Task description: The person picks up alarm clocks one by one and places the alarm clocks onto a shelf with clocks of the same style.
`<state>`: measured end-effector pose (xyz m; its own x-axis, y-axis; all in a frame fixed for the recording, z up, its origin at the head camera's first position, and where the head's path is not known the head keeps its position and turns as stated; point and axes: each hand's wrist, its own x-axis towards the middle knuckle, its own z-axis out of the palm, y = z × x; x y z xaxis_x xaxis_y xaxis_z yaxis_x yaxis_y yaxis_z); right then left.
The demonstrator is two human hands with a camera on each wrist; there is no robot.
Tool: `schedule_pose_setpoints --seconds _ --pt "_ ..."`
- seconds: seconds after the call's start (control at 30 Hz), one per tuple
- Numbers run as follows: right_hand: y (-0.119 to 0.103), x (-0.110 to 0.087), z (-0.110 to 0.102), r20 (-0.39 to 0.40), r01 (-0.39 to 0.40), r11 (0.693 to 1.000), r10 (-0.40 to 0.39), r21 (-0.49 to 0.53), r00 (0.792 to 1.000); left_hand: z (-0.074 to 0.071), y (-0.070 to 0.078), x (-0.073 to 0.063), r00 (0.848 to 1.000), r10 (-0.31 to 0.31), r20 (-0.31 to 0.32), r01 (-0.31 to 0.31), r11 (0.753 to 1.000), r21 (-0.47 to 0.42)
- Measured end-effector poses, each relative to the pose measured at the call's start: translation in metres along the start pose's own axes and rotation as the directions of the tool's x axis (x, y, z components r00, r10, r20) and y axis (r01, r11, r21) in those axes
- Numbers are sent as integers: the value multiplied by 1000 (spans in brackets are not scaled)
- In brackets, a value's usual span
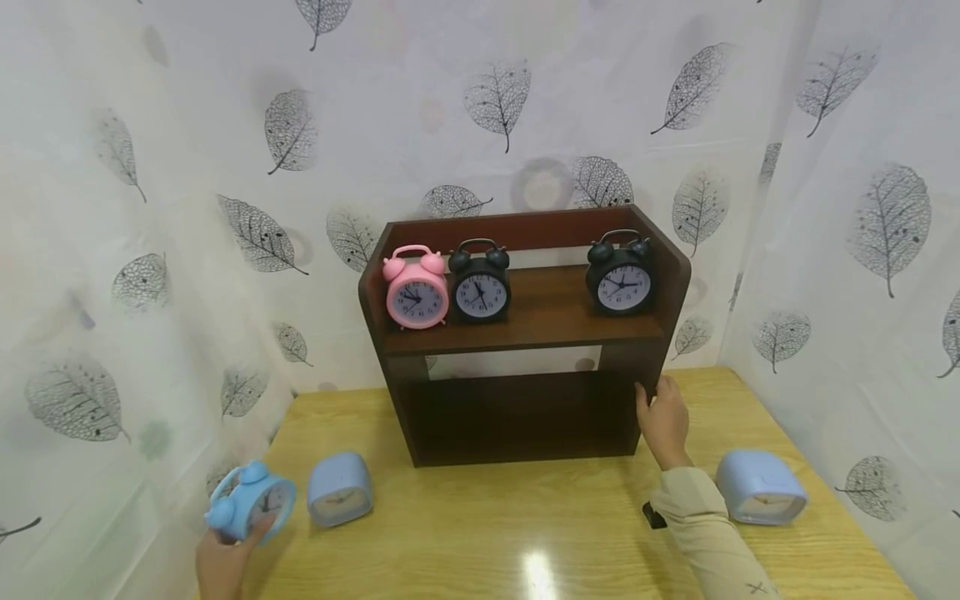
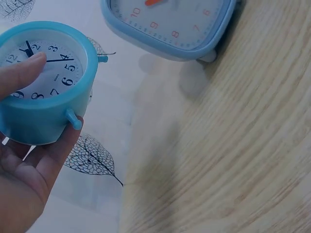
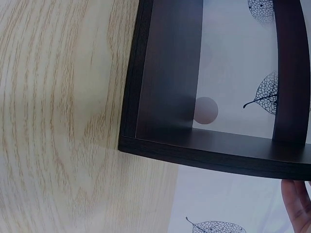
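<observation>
Leafy sheet (image 1: 420, 100) behind, my left hand (image 1: 222, 562) curls round a tilted blue clock (image 1: 247, 502) lower left, right hand (image 1: 664, 421) gripping the shelf (image 1: 547, 302).

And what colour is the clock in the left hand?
Light blue. The clock shows best in the left wrist view.

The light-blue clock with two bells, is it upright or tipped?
Tipped: the left hand grips the clock, whose bells lean left in the head view.

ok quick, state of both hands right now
Left hand: closed, holding the blue twin-bell clock.
Right hand: touching the side of the shelf; can't tell whether it's gripping.
</observation>
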<state>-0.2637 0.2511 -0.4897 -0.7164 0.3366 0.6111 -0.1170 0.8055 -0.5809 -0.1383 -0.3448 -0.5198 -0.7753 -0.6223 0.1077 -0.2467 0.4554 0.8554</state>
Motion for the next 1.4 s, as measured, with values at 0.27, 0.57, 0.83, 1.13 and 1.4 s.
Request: schedule_pose_setpoints --seconds 0.27,0.57,0.83,1.13,1.4 --pt "1 0 0 -2 0 1000 0 -2 1000 -1 16 0 1000 -7 -9 6 999 -32" --pt "1 0 0 0 3 1000 -3 -4 1000 1 51 0 994 -39 99 48 995 -87" --pt "2 1 1 0 -7 1000 7 -9 1000 11 75 -3 987 71 146 -43 980 -192" --pt "1 1 0 -5 1 1000 -1 -6 1000 29 100 -11 940 186 285 -144 976 -162" --pt "0 1 -1 -4 7 1000 -7 -3 1000 50 116 -22 894 266 360 -221 962 -162"
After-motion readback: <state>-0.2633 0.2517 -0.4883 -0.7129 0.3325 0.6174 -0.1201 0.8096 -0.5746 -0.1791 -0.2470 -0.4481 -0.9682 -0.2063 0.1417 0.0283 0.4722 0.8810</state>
